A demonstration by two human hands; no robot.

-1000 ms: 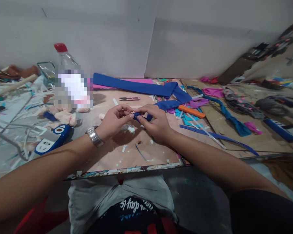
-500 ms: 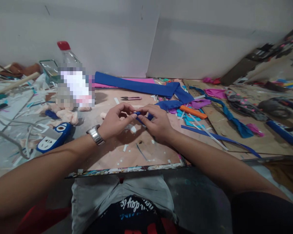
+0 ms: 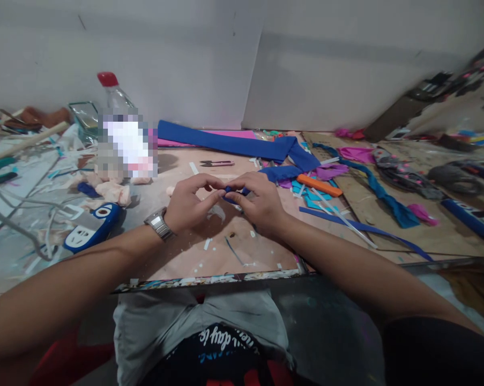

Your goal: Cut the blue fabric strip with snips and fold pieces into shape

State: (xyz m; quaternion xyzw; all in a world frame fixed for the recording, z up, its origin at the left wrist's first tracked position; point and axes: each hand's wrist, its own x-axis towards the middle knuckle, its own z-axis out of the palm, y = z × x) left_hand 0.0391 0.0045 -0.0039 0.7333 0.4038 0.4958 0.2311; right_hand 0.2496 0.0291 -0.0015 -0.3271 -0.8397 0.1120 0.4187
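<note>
Between the fingertips of both hands is a small piece of blue fabric, pinched over the middle of the table. My left hand, with a watch on its wrist, grips its left end between thumb and fingers. My right hand pinches it from the other side, and more blue shows under those fingers. A long blue fabric strip lies folded behind the hands and runs toward my right hand; whether it joins the held piece is hidden. Small thread snips rest on the table just beyond the fingers.
At the left stand a red-capped bottle, a blue and white power strip with cables, and peach scraps. An orange cutter, a thin blue strip and a teal strip lie on the right.
The fingers have shifted slightly around the blue piece, and my left hand's fingers are a little flatter over it. Both hands still pinch it in nearly the same spot.
</note>
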